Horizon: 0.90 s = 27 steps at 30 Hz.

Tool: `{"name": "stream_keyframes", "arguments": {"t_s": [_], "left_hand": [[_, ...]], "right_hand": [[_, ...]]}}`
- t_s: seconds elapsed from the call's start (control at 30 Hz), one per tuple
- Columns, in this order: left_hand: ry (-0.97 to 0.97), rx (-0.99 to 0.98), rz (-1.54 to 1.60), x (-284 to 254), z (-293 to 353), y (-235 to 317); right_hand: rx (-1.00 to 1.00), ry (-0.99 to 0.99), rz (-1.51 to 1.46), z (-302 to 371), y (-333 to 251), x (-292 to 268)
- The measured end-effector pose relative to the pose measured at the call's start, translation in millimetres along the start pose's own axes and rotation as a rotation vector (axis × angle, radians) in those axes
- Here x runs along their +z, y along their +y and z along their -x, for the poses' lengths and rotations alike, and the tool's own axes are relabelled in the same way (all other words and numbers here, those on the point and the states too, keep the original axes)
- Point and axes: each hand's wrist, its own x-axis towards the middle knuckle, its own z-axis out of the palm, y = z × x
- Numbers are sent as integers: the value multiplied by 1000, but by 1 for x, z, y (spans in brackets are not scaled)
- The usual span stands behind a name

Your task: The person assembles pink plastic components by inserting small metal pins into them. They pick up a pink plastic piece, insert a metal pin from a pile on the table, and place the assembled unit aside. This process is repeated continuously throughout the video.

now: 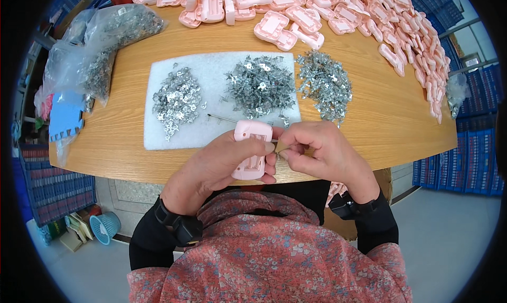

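Observation:
My left hand (211, 160) is closed around a pale pink plastic case (253, 129), with the thumb lying across its recessed battery compartment. At the case's right edge, my right hand (325, 147) pinches a small tan piece (281, 145) between thumb and fingers; its kind is too small to tell. A thin dark-tipped metal rod (222, 117) sticks out to the left behind the case, its other end hidden. Beyond my hands, a white foam pad (211, 63) bears two heaps of small metal contact pieces, a left heap (177, 100) and a denser middle heap (260, 86).
Another heap of metal pieces (327, 86) lies on the wooden table (124, 129) right of the pad. Many pink cases (343, 18) cover the far and right edges. Clear bags of metal parts (100, 52) and a blue foam mat (66, 115) are at left.

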Motion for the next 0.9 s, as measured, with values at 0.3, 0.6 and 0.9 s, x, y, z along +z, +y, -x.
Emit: {"name": "stream_keyframes", "arguments": {"t_s": [0.3, 0.6, 0.9], "left_hand": [[-45, 79, 112, 3, -7, 0], [-139, 94, 295, -4, -9, -9], [-6, 4, 84, 1, -4, -11]], "right_hand": [[288, 113, -585, 5, 8, 13], [169, 216, -311, 5, 0, 11], [-63, 139, 239, -12, -24, 7]]}}
